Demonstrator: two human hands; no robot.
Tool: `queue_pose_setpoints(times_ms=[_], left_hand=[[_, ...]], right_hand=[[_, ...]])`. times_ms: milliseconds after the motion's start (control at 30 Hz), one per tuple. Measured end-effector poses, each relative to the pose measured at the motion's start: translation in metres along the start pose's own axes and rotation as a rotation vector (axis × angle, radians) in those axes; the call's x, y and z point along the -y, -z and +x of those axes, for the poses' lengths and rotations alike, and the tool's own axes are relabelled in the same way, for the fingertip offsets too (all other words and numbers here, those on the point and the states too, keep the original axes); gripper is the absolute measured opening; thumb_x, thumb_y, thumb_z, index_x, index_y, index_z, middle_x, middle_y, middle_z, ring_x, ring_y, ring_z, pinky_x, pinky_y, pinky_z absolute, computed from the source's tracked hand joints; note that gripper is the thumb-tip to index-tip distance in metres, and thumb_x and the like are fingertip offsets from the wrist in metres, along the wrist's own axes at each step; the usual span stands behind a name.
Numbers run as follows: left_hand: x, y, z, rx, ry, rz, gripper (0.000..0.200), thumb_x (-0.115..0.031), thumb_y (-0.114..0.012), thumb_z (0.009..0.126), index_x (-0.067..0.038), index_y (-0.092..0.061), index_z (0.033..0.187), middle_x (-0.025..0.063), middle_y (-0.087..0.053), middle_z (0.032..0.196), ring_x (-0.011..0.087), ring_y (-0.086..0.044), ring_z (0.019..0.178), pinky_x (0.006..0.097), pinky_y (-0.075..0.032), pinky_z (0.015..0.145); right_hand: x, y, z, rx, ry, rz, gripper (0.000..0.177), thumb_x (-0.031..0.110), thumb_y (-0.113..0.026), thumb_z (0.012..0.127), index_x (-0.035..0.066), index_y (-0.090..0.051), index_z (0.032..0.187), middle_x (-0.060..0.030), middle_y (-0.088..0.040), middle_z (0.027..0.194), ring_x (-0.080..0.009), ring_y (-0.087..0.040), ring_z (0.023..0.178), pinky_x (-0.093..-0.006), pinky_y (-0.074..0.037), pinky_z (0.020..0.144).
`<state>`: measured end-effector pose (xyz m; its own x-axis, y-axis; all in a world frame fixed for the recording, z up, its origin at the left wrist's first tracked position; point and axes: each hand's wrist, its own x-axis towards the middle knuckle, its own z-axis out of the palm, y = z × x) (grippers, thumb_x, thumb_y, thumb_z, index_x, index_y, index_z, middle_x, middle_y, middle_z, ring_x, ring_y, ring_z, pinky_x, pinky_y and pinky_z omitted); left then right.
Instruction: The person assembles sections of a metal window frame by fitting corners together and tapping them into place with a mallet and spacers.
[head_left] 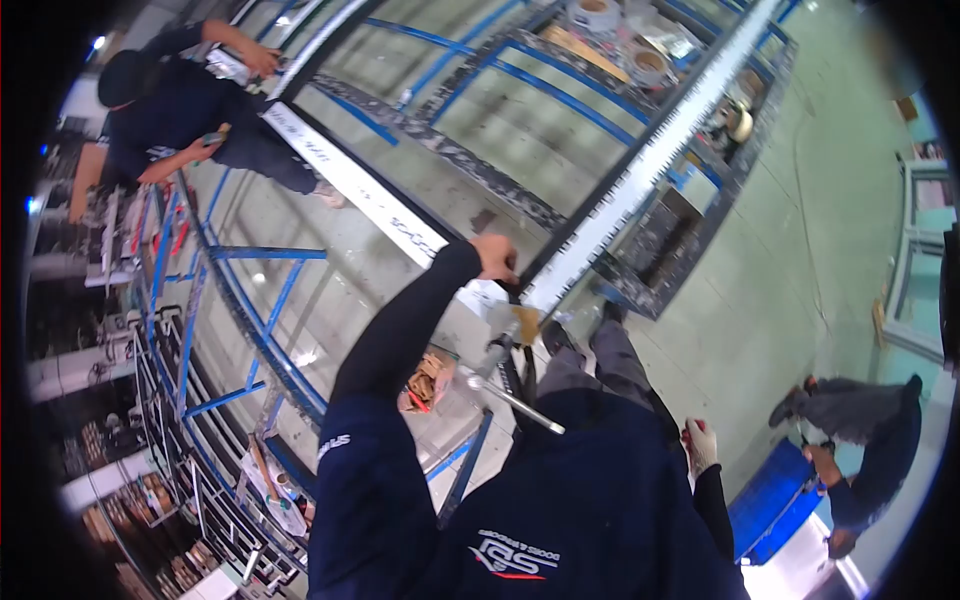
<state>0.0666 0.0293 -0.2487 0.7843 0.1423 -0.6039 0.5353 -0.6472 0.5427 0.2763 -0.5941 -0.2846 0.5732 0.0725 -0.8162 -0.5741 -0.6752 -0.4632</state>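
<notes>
My left hand point(495, 258) is closed at the near corner of a large frame, its fingers curled over the dark inner edge. From this corner run two white-filmed bars, the left bar point(365, 195) with dark handwriting and the right bar point(650, 165) with printed marks. Just below the hand, a metal clamp point(492, 358) with a long T-handle sits against a tan block point(525, 322) at the corner. Low at my right side hangs my right hand point(703, 445) in a pale glove, fingers curled near a small red spot; what it holds, if anything, I cannot make out.
A co-worker point(190, 110) stands at the frame's far left end. Another person point(870, 450) bends beside a blue box point(775, 500) on the right. Blue metal stands point(265, 255) lie left; a speckled rack point(640, 285) holds tape rolls. Wood scraps point(425, 382) fill a tray below.
</notes>
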Motion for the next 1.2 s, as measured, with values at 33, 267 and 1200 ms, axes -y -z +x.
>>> queue_pose_setpoints(times_ms=[33,267,1200], left_hand=[[0.002,-0.001,0.0,-0.029,-0.03,-0.014,0.034,-0.035,-0.08,0.073,-0.005,-0.077,0.09,0.0165,-0.074,0.085,0.033,-0.072,0.083,0.0416,-0.056,0.075],[-0.017,0.01,-0.011,-0.024,0.035,-0.031,0.029,-0.029,-0.078,0.078,-0.002,-0.076,0.089,0.0136,-0.074,0.082,0.0265,-0.072,0.079,0.0366,-0.055,0.073],[-0.022,0.005,-0.014,-0.041,0.059,-0.059,0.034,-0.031,-0.085,0.071,-0.002,-0.073,0.083,0.0167,-0.072,0.08,0.0295,-0.072,0.078,0.0385,-0.055,0.071]], right_hand=[[0.008,-0.003,-0.001,-0.009,-0.004,-0.023,0.023,0.022,-0.066,0.095,-0.001,-0.065,0.099,-0.0036,-0.062,0.077,-0.0123,-0.058,0.067,-0.027,-0.046,0.062],[0.068,-0.023,0.0,0.031,0.166,-0.042,0.027,0.021,-0.062,0.098,-0.004,-0.064,0.109,-0.006,-0.065,0.086,-0.0133,-0.06,0.075,-0.0279,-0.048,0.068],[0.022,-0.008,0.002,0.045,0.18,-0.075,0.023,0.023,-0.062,0.097,0.002,-0.062,0.107,-0.0019,-0.061,0.078,-0.0103,-0.056,0.064,-0.0249,-0.04,0.055]])
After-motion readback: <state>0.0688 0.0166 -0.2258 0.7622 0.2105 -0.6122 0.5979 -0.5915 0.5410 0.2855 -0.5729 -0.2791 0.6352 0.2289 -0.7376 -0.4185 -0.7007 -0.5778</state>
